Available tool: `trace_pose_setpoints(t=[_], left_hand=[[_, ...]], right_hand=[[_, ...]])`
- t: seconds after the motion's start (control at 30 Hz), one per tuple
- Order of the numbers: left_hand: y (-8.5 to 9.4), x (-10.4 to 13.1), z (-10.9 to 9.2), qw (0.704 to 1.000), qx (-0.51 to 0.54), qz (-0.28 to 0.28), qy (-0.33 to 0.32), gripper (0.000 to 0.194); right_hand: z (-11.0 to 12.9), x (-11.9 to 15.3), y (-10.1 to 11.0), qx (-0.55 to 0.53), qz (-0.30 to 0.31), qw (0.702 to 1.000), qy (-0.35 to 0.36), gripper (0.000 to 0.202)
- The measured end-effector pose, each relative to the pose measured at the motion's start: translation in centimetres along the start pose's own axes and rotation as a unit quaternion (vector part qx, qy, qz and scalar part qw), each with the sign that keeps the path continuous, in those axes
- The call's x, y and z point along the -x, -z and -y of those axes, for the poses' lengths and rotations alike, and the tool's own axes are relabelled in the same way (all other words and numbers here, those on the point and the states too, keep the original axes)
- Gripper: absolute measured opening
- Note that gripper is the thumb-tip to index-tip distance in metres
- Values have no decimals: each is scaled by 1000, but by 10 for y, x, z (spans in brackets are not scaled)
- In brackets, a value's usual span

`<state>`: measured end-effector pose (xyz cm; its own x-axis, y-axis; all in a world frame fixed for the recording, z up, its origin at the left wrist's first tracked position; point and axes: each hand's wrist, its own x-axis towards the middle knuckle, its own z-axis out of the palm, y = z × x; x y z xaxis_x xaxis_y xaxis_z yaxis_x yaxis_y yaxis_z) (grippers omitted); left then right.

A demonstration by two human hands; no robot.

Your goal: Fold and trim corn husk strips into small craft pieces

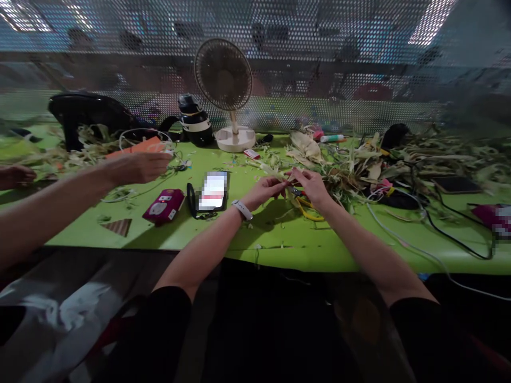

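My left hand (266, 191), with a pale watch band on its wrist, is closed in a pinch over the green table. My right hand (311, 186) meets it from the right, its fingertips also pinched together. Between the fingertips runs a thin, pale strip of corn husk (275, 170), mostly covered by the fingers. Just under my hands lies a pair of pliers or cutters with yellow handles (310, 211), its jaws partly hidden. A heap of dried corn husks (355, 170) spreads close to my right hand.
A phone with a lit screen (213, 190) and a purple box (164, 206) lie left of my hands. Behind stand a fan (224, 74) and a black bottle (195, 122). Another person's arm (91, 178) reaches in from the left. Cables (403, 239) cross the right side.
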<state>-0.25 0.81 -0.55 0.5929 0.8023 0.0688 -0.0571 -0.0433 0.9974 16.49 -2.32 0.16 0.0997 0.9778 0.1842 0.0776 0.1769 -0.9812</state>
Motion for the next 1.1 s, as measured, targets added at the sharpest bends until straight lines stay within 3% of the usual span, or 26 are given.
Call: trace_pose_setpoints(t=[0.17, 0.23, 0.47, 0.57, 0.7, 0.97, 1.1], left_hand=[[3, -2, 2, 996, -77, 40, -36, 45], [1, -2, 2, 994, -90, 46, -41, 45], [-8, 0, -1, 998, -47, 11, -46, 29], [-9, -1, 0, 998, -40, -17, -42, 21], [-13, 0, 4, 998, -62, 3, -26, 15], [-13, 1, 2, 994, -94, 38, -47, 27], [-11, -1, 1, 998, -40, 29, -36, 28]], right_hand=[[1, 8, -5, 86, -47, 986, 132, 40], [1, 10, -5, 95, -65, 982, 152, 36], [-2, 0, -1, 25, -38, 999, 20, 42], [-2, -1, -1, 33, -42, 998, 17, 47], [-2, 0, 0, 42, -28, 999, 2, 54], [-2, -2, 1, 6, -46, 999, -5, 47], [3, -3, 3, -1, -48, 999, -25, 49]])
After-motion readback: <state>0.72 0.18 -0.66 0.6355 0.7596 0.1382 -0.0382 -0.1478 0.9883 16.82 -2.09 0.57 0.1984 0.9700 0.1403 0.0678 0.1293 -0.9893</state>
